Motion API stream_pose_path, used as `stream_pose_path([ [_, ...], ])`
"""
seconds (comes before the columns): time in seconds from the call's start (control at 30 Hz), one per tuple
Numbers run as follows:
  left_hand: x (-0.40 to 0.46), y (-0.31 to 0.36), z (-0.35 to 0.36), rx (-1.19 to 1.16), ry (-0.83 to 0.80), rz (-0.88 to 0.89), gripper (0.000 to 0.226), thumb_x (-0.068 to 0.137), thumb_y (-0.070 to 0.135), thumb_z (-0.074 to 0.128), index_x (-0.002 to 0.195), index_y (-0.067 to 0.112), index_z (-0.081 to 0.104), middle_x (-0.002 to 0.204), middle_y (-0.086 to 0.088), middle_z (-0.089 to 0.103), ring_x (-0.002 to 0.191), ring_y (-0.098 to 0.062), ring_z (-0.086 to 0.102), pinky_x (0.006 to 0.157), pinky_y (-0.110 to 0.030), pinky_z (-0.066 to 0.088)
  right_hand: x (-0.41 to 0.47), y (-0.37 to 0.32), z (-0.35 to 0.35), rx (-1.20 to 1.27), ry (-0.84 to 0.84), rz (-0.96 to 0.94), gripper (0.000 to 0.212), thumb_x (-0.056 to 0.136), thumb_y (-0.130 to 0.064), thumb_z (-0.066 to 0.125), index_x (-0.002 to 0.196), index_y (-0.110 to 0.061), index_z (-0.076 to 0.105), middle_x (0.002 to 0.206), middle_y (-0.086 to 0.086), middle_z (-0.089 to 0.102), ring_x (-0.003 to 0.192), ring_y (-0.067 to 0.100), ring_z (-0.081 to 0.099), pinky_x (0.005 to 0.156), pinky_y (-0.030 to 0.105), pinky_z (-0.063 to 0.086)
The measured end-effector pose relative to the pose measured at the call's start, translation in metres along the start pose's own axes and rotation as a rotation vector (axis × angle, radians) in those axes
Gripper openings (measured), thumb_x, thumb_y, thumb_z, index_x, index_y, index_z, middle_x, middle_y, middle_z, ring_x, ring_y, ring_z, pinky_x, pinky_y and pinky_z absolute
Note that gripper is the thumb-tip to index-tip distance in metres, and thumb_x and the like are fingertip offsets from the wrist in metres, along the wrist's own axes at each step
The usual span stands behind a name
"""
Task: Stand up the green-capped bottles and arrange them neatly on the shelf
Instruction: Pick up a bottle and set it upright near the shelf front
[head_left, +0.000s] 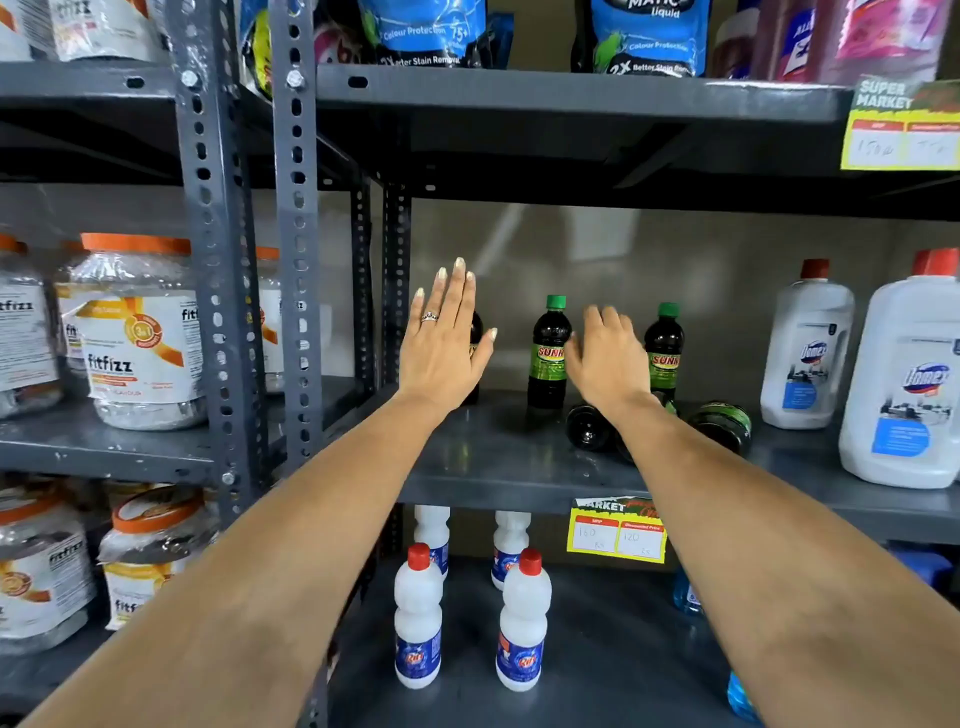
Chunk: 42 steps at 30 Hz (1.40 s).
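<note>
- Green-capped bottles sit on the middle grey shelf (493, 467), five in view, dark liquid, yellow-green labels.
- Upright: middle bottle (549, 353) between the two hands; right bottle (666, 348) just behind the right hand; a third upright bottle (476, 338) mostly hidden behind the left hand, cap not visible.
- Lying down: one fallen bottle (589, 427) with its base toward the camera, under the right wrist; second fallen bottle (723, 423) further right, near the white jugs. Both lie in front of the upright row.
- Left hand (447, 348): flat, fingers straight up and together, palm facing the shelf, ring on one finger. Holds nothing; contact with the bottle behind it can't be told.
- Right hand (608, 358): open, fingers loosely curved, reaching between the middle and right upright bottles. No grip on anything visible.
- Both forearms bare, extended over the shelf edge.
- White jugs (904, 379) with red caps stand at the right end of the same shelf.
- Yellow price tag (617, 532) hangs on the shelf front edge.
- White red-capped bottles (418, 618) stand on the shelf below; orange-lidded jars (140, 332) on the rack to the left.
</note>
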<state>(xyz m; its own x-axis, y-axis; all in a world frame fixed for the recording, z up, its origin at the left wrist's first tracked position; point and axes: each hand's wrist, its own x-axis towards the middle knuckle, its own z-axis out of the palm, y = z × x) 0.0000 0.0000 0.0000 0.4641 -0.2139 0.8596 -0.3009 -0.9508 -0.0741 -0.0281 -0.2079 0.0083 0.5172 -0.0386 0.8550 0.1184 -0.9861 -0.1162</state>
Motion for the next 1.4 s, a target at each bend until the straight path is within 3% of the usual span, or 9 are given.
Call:
stream_pose_path([
  [0.1, -0.019, -0.011, -0.007, -0.047, -0.061, 0.017, 0.07, 0.101, 0.047, 0.029, 0.155, 0.009, 0.003, 0.162, -0.005, -0.007, 0.149, -0.022, -0.004, 0.12, -0.041, -0.001, 0.002, 0.004, -0.002, 0.034, -0.18, 0.211, 0.021, 0.086, -0.019, 0.055, 0.085, 0.0, 0.063, 0.091, 0.022, 0.068, 0.083, 0.043, 0.065, 0.068, 0.04, 0.055],
  [0.23, -0.051, -0.021, -0.009, -0.078, -0.271, 0.028, 0.072, 0.101, 0.051, 0.023, 0.154, 0.009, -0.001, 0.162, -0.005, -0.009, 0.149, -0.021, -0.007, 0.119, -0.039, -0.003, -0.002, 0.015, -0.001, -0.002, -0.402, 0.444, 0.026, 0.08, -0.016, 0.066, 0.099, 0.001, 0.065, 0.103, 0.022, 0.069, 0.096, 0.041, 0.067, 0.076, 0.04, 0.056],
  [0.43, -0.102, -0.03, -0.012, -0.225, -0.483, -0.04, 0.075, 0.1, 0.056, 0.026, 0.155, 0.012, -0.001, 0.163, -0.007, 0.003, 0.149, -0.024, 0.004, 0.118, -0.04, 0.01, 0.002, 0.004, 0.004, -0.157, -0.566, 0.394, 0.047, 0.082, -0.036, 0.072, 0.114, -0.003, 0.063, 0.114, 0.016, 0.067, 0.104, 0.034, 0.066, 0.079, 0.035, 0.052],
  [0.57, -0.112, -0.035, -0.023, -0.176, -0.674, -0.149, 0.078, 0.095, 0.066, 0.019, 0.152, 0.014, 0.025, 0.156, -0.009, 0.031, 0.139, -0.032, 0.034, 0.106, -0.043, 0.033, 0.007, 0.0, 0.01, -0.125, -0.656, 0.489, 0.049, 0.083, -0.034, 0.068, 0.123, -0.006, 0.062, 0.123, 0.014, 0.063, 0.099, 0.033, 0.07, 0.084, 0.04, 0.059],
  [0.7, -0.11, -0.046, -0.028, -0.184, -0.808, -0.115, 0.1, 0.079, 0.085, 0.011, 0.151, 0.017, 0.031, 0.159, -0.004, 0.026, 0.144, -0.026, 0.026, 0.113, -0.045, 0.023, 0.005, 0.002, 0.016, 0.046, -0.758, 0.69, 0.058, 0.086, -0.037, 0.065, 0.13, -0.001, 0.054, 0.135, 0.019, 0.055, 0.073, 0.036, 0.074, 0.077, 0.043, 0.061],
  [0.87, -0.11, -0.056, -0.031, -0.165, -0.849, -0.07, 0.117, 0.066, 0.095, 0.017, 0.153, 0.017, 0.023, 0.16, -0.002, 0.022, 0.145, -0.023, 0.023, 0.116, -0.044, 0.021, 0.003, 0.008, 0.029, 0.282, -0.691, 0.861, 0.066, 0.082, -0.042, 0.07, 0.13, 0.001, 0.053, 0.11, 0.023, 0.065, 0.047, 0.037, 0.069, 0.066, 0.042, 0.063],
  [0.93, -0.109, -0.054, -0.032, -0.147, -0.856, -0.059, 0.115, 0.068, 0.094, 0.019, 0.153, 0.016, 0.022, 0.161, -0.002, 0.021, 0.145, -0.023, 0.023, 0.116, -0.043, 0.02, -0.003, 0.004, 0.033, 0.456, -0.645, 0.954, 0.063, 0.082, -0.038, 0.071, 0.127, 0.004, 0.054, 0.093, 0.025, 0.061, 0.056, 0.042, 0.069, 0.062, 0.042, 0.062],
  [1.13, -0.113, -0.053, -0.03, -0.123, -0.817, -0.044, 0.12, 0.064, 0.096, 0.012, 0.153, 0.017, 0.022, 0.161, -0.003, 0.019, 0.146, -0.022, 0.02, 0.116, -0.046, 0.018, -0.036, -0.025, 0.041, 1.145, -0.342, 1.15, 0.053, 0.075, -0.026, 0.079, 0.115, -0.002, 0.055, 0.11, 0.018, 0.061, 0.095, 0.035, 0.065, 0.039, 0.033, 0.055],
  [1.4, -0.107, -0.057, -0.028, -0.115, -0.88, -0.007, 0.133, 0.053, 0.101, 0.036, 0.154, 0.015, 0.017, 0.161, -0.002, 0.018, 0.146, -0.023, 0.02, 0.116, -0.046, 0.02, -0.046, -0.048, 0.048, 1.107, -0.431, 0.82, 0.043, 0.079, -0.022, 0.08, 0.117, -0.008, 0.062, 0.105, 0.008, 0.07, 0.079, 0.015, 0.066, 0.054, 0.029, 0.057],
])
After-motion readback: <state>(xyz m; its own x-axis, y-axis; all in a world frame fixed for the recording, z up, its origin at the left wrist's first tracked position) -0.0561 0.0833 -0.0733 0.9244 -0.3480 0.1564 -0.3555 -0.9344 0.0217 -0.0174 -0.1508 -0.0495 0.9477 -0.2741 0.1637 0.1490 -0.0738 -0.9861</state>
